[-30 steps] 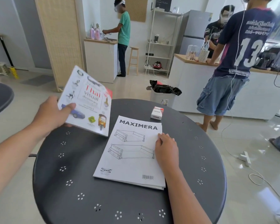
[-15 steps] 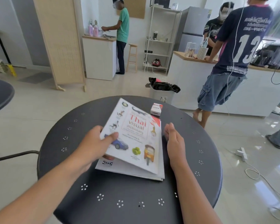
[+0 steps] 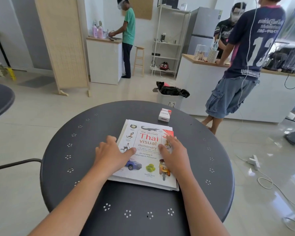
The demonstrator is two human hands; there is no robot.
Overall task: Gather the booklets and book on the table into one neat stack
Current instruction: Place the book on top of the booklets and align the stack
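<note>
Dictionary (image 3: 147,142) lies atop booklets (image 3: 160,185), worktop (image 3: 92,193) centre. Left hand (image 3: 111,155) and right hand (image 3: 173,154) spread flat on cover, nine and three o'clock, probably squaring edges.

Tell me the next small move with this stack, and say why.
Probably nudge the Thai visual dictionary square over the booklets, whose edges peek out at the near and left sides. Both the left hand and right hand already rest flat on its cover, placed to slide it.

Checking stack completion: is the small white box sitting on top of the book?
No, the small box sits on the table beyond the book.
</note>
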